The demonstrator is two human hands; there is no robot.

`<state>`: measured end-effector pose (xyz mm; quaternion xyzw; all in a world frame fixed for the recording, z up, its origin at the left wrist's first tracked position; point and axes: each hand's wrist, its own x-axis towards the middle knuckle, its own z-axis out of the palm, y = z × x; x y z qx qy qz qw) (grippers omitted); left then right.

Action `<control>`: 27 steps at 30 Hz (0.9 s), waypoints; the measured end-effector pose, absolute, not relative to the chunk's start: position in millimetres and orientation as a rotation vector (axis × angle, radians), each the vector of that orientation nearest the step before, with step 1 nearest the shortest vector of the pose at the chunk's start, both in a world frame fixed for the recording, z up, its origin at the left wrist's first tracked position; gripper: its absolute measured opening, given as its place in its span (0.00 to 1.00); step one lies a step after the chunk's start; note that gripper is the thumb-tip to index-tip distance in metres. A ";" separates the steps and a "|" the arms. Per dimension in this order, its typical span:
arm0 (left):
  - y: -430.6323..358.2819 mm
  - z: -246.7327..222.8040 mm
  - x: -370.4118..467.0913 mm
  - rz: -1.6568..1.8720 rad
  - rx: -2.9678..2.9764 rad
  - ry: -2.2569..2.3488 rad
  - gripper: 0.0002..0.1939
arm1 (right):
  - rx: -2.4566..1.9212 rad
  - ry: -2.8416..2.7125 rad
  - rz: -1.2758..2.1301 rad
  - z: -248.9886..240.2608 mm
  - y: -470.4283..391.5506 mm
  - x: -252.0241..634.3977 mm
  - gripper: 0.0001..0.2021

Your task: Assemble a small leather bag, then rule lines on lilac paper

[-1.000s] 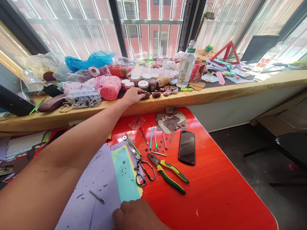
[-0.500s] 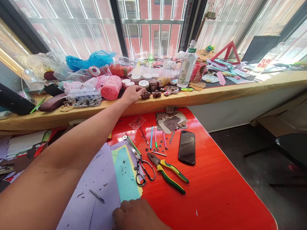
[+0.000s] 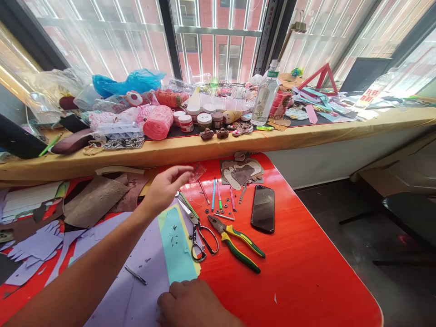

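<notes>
My left hand hovers above the far part of the red table, fingers extended and slightly parted, beside a small clear plastic bag. Nothing shows between its fingers. At the bottom of the view, my right hand rests with curled fingers by the edge of the turquoise paper; what it holds, if anything, is hidden. Scissors and pliers lie between the hands and a black phone. A metal rod-like tool lies on purple paper.
On the window ledge stand small jars, a pink roll and a plastic bottle. Leather scraps, pens and small round parts lie near the table's back. Brown sheets lie at left.
My left hand has come back from the small brown items and jars on the ledge, down over the table near the clear bag. My right hand stays almost in place.
</notes>
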<state>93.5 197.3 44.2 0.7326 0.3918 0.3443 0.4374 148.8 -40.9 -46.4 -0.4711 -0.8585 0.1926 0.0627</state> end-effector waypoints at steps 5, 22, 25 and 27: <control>138.6 41.3 27.5 0.757 1.724 1.107 0.29 | -1.406 -2.532 0.571 -44.4 -44.7 156.3 0.05; 51.7 -10.6 -101.6 0.511 2.151 1.264 0.18 | -1.469 -1.738 0.832 -31.5 -31.6 181.8 0.15; 44.7 -12.2 -114.1 0.482 2.242 1.222 0.17 | -1.551 -1.837 0.817 -30.5 -33.2 176.3 0.15; 36.0 -10.7 -122.4 0.453 2.280 1.197 0.14 | -1.618 -1.946 0.801 -28.6 -34.0 172.7 0.14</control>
